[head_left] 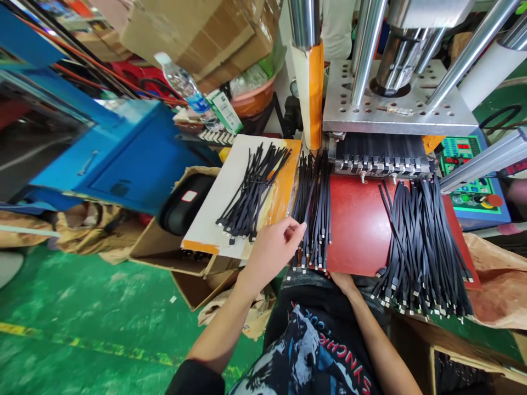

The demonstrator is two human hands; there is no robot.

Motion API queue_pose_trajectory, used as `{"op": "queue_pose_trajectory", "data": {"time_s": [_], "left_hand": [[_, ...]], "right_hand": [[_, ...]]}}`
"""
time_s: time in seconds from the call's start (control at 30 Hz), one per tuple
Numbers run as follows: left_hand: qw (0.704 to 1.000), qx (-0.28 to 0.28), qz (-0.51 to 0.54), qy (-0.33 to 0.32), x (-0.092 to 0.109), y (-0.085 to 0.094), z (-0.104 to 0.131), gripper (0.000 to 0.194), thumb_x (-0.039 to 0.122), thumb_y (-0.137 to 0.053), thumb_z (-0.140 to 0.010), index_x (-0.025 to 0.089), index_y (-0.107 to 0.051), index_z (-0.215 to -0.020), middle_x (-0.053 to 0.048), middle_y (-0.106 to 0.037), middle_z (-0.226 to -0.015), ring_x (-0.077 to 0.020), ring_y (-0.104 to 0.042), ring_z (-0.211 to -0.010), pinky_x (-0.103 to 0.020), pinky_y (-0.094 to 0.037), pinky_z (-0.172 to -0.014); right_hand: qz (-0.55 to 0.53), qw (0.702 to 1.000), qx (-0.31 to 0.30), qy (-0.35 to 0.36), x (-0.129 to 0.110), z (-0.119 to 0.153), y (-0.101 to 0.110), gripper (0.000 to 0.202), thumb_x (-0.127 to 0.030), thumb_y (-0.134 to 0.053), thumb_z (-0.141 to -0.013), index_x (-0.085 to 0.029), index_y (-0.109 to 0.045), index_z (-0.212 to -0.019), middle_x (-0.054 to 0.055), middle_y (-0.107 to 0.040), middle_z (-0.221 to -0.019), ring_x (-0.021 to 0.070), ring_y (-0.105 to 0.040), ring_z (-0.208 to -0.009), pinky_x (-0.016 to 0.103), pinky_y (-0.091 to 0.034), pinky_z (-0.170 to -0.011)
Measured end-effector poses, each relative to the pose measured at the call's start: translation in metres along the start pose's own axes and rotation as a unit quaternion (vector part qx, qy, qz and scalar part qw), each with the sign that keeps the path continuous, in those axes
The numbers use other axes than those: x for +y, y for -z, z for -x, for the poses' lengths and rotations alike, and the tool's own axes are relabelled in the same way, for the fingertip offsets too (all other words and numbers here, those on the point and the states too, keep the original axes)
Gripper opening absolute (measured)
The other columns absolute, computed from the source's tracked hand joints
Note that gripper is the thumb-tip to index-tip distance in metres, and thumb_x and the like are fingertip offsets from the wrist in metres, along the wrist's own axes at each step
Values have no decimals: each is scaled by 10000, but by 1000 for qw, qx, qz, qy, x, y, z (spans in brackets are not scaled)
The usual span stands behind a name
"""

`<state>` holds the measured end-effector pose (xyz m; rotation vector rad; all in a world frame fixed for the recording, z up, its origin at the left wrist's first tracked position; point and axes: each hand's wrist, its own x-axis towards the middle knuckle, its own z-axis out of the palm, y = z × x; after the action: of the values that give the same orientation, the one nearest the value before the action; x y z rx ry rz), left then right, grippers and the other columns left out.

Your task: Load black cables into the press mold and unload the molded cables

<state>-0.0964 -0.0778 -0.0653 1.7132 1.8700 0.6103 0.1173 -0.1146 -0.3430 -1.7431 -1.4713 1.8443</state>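
Observation:
My left hand (276, 241) is closed, its thumb and fingers curled together at the left edge of a narrow bunch of black cables (316, 203). Whatever lies in that pinch, if anything, is too hidden to make out. My right hand (340, 280) is at the front edge of the red board (358, 225), near my waist, its fingers hidden. To the left, a tied bundle of black cables (255, 192) rests on a white board (209, 219) with orange tape. A larger spread of black cables (424, 247) covers the red board's right side, metal plugs hanging over the front edge.
Above the red board stands a press with a steel plate (337, 118) and a clamp row (379, 156). Its control panel (469, 175) is at right. A water bottle (183, 82), blue cabinet (127, 153) and open carton (164, 249) are leftward; another carton (473, 351) sits lower right.

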Motion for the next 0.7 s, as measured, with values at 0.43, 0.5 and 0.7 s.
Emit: {"op": "queue_pose_trajectory", "data": {"time_s": [0.43, 0.5, 0.7], "left_hand": [[992, -90, 82, 6, -13, -12, -39, 459, 447, -598, -959, 214, -446, -593, 55, -479, -530, -119, -469, -515, -259, -322, -556], [980, -130, 150, 34, -10, -11, -36, 455, 507, -580, -969, 211, -504, -631, 63, -490, -513, -108, -450, -460, -248, -322, -513], [973, -153, 165, 47, -3, -8, -25, 505, 567, -526, -1008, 164, -716, -770, 26, -593, -547, -109, -482, -451, -241, -354, -496]], "right_hand": [[-6, 1000, -14, -10, 9, -7, -2, 313, -455, -646, -1039, -149, -712, -1027, 39, -736, -984, 181, -710, -890, 394, -594, -874], [-11, 1000, -13, -7, 11, -8, -3, 314, -455, -643, -1041, -149, -708, -1052, 42, -733, -998, 180, -707, -887, 390, -597, -862], [-26, 1000, -8, 12, 16, -12, -7, 360, -474, -619, -1053, -149, -682, -1192, 51, -718, -1063, 191, -709, -897, 380, -614, -822]]}}
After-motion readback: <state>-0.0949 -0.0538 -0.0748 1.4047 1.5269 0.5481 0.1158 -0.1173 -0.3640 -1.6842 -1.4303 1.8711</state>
